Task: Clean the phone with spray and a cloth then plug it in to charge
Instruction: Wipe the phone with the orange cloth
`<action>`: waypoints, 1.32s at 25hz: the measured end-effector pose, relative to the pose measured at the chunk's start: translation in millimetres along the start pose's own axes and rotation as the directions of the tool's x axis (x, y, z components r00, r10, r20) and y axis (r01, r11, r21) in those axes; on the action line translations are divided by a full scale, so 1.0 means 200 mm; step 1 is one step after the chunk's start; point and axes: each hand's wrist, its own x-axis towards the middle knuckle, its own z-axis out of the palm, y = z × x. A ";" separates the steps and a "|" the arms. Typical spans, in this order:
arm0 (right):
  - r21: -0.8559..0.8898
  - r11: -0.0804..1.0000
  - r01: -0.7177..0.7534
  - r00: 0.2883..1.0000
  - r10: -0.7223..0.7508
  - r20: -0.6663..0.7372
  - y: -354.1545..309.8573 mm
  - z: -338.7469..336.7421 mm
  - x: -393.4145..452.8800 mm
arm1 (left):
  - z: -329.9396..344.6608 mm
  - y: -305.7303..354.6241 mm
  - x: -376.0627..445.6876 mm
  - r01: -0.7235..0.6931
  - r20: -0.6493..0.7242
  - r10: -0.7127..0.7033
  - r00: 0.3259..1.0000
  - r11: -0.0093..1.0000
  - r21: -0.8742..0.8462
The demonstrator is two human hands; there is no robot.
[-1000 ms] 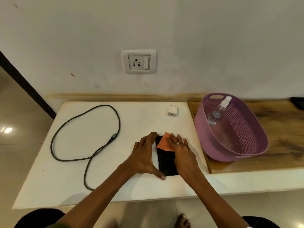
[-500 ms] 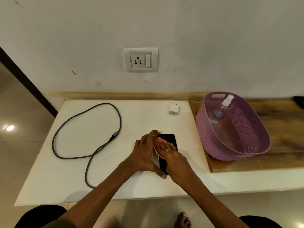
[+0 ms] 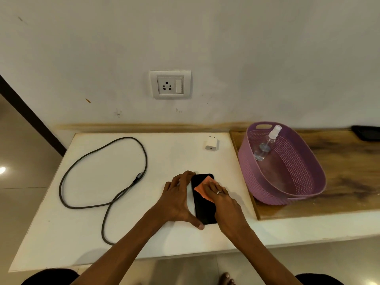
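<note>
A white table [image 3: 131, 202] stands against a pale wall, and the wall socket [image 3: 170, 84] is up above the phone. The phone [image 3: 205, 208] lies flat on the table, its long side running from near me toward the wall. My left hand [image 3: 176, 200] grips the phone's left edge, fingers at the far end and thumb at the near end. My right hand [image 3: 222, 199] presses the orange cloth [image 3: 202, 189] flat on the far half of the screen. I think I am wiping now, with strokes along the long side. The spray bottle [image 3: 267, 144] leans in the purple basket [image 3: 308, 182], right of the phone. The cable [image 3: 102, 173] lies well left of the phone, nearer my left hand. The white charger plug [image 3: 211, 143] sits beyond the phone, near the wall.
</note>
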 end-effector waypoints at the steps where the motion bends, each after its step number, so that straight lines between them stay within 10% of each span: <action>1: 0.016 1.000 0.012 1.000 -0.012 0.027 -0.02 0.00 -0.01 | 0.00 0.00 0.00 -0.006 -0.001 0.006 1.000 1.000 -0.006; 6: -0.014 0.986 0.163 0.983 -0.162 0.087 -0.08 0.02 -0.10 | -0.01 0.01 -0.01 -0.015 0.007 0.016 1.000 1.000 -0.027; 21: -0.065 0.998 0.002 0.996 -0.008 -0.092 0.03 0.02 -0.22 | -0.01 0.00 -0.01 -0.007 -0.014 0.007 1.000 1.000 0.000; 28: -0.263 0.929 0.261 0.964 -0.263 0.029 -0.04 0.10 -0.22 | 0.00 -0.01 0.00 -0.045 -0.009 0.045 0.999 0.999 0.001; 33: -0.295 0.931 0.213 0.976 -0.187 0.115 -0.02 0.08 -0.27 | 0.00 -0.01 0.01 -0.038 -0.009 0.038 0.999 0.999 0.019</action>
